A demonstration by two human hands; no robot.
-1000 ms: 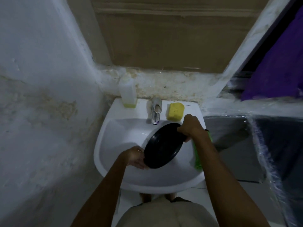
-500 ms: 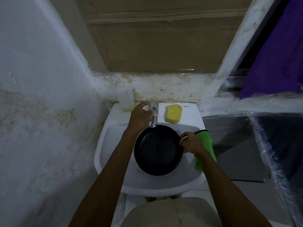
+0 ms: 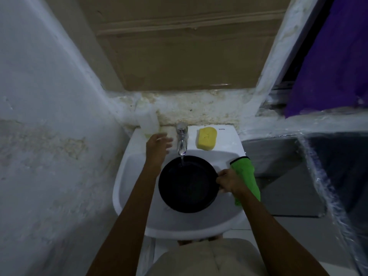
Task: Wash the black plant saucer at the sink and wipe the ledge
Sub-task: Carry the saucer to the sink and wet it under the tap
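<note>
The black plant saucer [image 3: 187, 184] lies level over the white sink [image 3: 135, 176], under the chrome tap [image 3: 182, 140]. A thin stream of water falls from the tap onto the saucer's far side. My right hand [image 3: 228, 181] grips the saucer's right rim. My left hand [image 3: 158, 143] hovers just left of the tap with its fingers spread, holding nothing. A green cloth [image 3: 246, 176] hangs over the sink's right edge beside my right wrist.
A yellow sponge [image 3: 206, 138] sits on the sink's back ledge right of the tap. A pale bottle [image 3: 148, 124] stands at the back left corner. A rough white wall [image 3: 49, 136] is close on the left. A plastic-covered surface [image 3: 318, 166] and purple fabric [image 3: 338, 56] are on the right.
My left hand let go of the saucer, reached to the tap, then drew back to its left; water now runs. The saucer went from tilted to level under the tap.
</note>
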